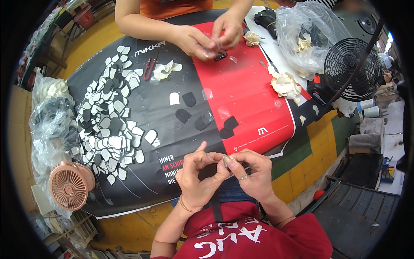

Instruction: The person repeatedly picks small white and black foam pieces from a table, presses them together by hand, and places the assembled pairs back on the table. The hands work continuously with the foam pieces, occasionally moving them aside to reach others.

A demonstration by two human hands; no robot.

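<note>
Close to my body, at the table's near edge, my left hand [199, 175] and my right hand [252, 173] meet fingertip to fingertip. Both pinch at one spot, and whatever lies between them is too small and hidden to name. A ring shows on my right hand. Beyond my fingers lie several loose black pads with one rounded end, among them a black pad [183, 115] and another black pad [230, 123]. A white pad [174, 98] rests near them. Pieces of clear film [224, 112] are scattered on the red part of the mat [258, 108].
Left lies a large pile of black and white pads [113, 146], with a pink fan [71, 185] and plastic bags [49, 103] beside it. Red-handled snips [150, 68] lie farther back. Opposite, a co-worker's hands [211, 39] handle something small. Peeled scraps [285, 85] and a black fan [352, 69] stand right.
</note>
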